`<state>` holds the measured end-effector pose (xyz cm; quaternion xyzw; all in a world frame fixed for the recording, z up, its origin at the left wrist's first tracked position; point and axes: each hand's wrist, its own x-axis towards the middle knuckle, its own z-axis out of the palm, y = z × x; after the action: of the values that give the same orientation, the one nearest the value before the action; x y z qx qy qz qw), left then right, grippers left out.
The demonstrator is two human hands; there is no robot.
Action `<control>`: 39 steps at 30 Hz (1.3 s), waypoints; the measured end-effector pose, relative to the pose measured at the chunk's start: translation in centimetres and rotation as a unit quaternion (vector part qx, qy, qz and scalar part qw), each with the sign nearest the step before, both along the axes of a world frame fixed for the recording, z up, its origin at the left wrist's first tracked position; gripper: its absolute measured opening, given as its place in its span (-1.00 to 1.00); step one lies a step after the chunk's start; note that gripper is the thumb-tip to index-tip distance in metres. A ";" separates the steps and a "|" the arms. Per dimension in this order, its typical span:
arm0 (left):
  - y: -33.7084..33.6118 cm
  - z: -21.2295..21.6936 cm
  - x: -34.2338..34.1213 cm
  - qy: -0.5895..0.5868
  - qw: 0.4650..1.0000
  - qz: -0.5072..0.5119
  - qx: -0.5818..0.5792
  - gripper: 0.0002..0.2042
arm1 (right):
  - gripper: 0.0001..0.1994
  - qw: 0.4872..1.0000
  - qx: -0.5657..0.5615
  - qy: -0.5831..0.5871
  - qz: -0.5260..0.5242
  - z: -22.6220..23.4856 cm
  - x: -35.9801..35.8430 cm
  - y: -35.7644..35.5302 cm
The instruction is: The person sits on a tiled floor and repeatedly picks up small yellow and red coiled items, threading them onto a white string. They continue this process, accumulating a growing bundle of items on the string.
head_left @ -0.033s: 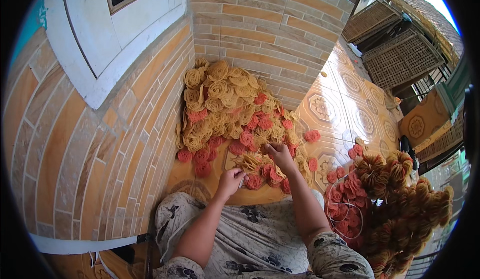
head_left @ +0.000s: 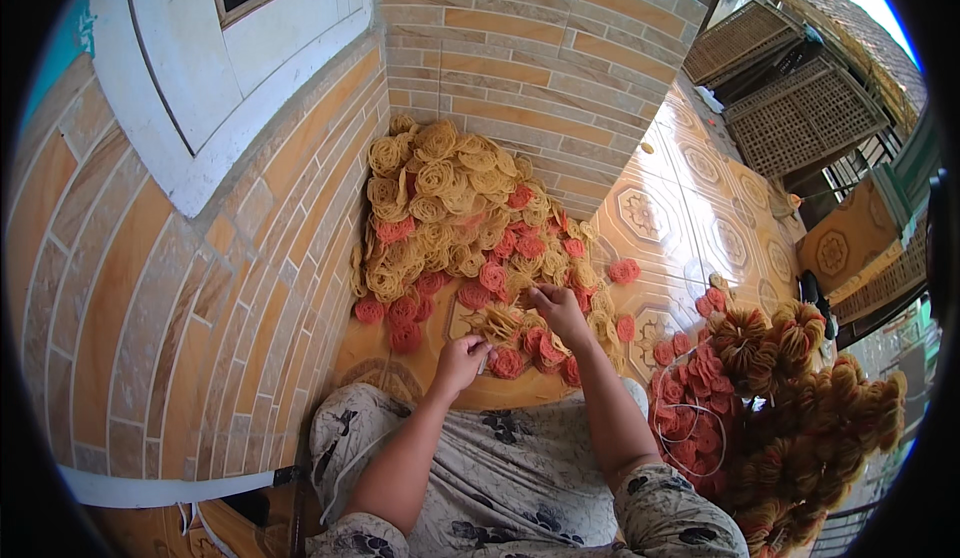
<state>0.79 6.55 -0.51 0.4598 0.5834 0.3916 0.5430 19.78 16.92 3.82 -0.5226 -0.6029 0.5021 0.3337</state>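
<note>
No packages, labels or signs show anywhere here, only loose goods on the floor. In the centre of the frame a heap of round lacy crackers (head_left: 450, 218), pale yellow with pinkish red ones mixed in, is piled into the corner where the two tan brick walls (head_left: 180, 298) meet. The person sits at the lower middle, knees under a grey floral cloth (head_left: 500, 468), both forearms coming up from the bottom edge. The left hand (head_left: 462, 360) is closed, its grip clenched near the front edge of the heap, just beside a red cracker (head_left: 507, 362); what it pinches, if anything, is too small to make out. The right hand (head_left: 558, 310) lies a little higher and to the right, fingers curled down into the crackers and touching a yellow one (head_left: 500, 320) that lies between the two hands; whether it truly grasps that one I cannot tell. At the lower right of the frame hang bundles of crackers threaded together (head_left: 800, 398), yellow-brown and red, with a thin loop of pale string (head_left: 690, 408) lying over the red ones. The floor is glossy patterned tile (head_left: 690, 208) in orange and cream. At the upper left sits a white window frame (head_left: 230, 68); at the upper right, woven lattice panels (head_left: 800, 108) stand in daylight.
</note>
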 end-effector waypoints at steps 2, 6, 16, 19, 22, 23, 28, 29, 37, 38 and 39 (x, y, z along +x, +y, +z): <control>0.0 -0.1 0.1 -0.012 1.000 0.011 0.014 -0.81 | -0.66 0.999 0.022 -0.009 0.027 1.2 -0.3 -1.1; 0.0 -0.3 0.0 -0.014 0.999 0.029 0.023 -0.82 | -0.70 0.998 0.053 0.022 0.031 2.2 -0.9 -2.1; 0.2 0.2 -0.6 -0.009 0.997 0.004 0.077 -0.52 | -0.91 0.978 0.014 0.208 -0.013 0.8 -1.0 -2.8; 0.3 0.4 -0.9 0.005 0.999 0.002 0.050 -0.46 | -0.91 0.976 0.006 0.216 0.001 0.7 -1.0 -2.7; 0.2 0.8 -0.7 -0.023 0.997 0.026 0.073 -0.44 | -0.90 0.976 0.000 0.216 0.015 0.8 -1.1 -2.8; 0.2 1.0 -0.7 -0.003 0.998 0.023 0.061 -0.43 | -0.90 0.976 -0.005 0.215 0.023 0.8 -1.2 -2.9; 0.0 2.0 -0.4 0.046 0.999 0.009 0.015 -0.53 | -0.90 0.978 0.005 0.209 0.025 0.5 -1.5 -3.2; -0.2 2.1 -0.1 0.033 0.999 0.011 0.030 -0.54 | -0.90 0.977 0.005 0.210 0.026 0.5 -1.5 -3.1; 0.1 1.7 -1.0 0.153 0.981 0.085 0.082 -0.55 | -0.87 0.989 0.025 0.039 0.143 0.6 -1.8 -3.9; 0.2 1.7 -1.5 0.120 0.983 0.063 0.123 -0.56 | -0.87 0.983 0.031 -0.010 0.180 0.6 -2.1 -4.3; 0.3 1.6 -1.9 0.088 0.982 0.040 0.163 -0.57 | -0.86 0.984 0.026 0.006 0.175 0.5 -2.3 -4.6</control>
<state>-1.11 6.82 1.11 0.5510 0.5754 0.4609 0.3911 17.43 12.36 4.29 -0.3968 -0.6956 0.5406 0.2576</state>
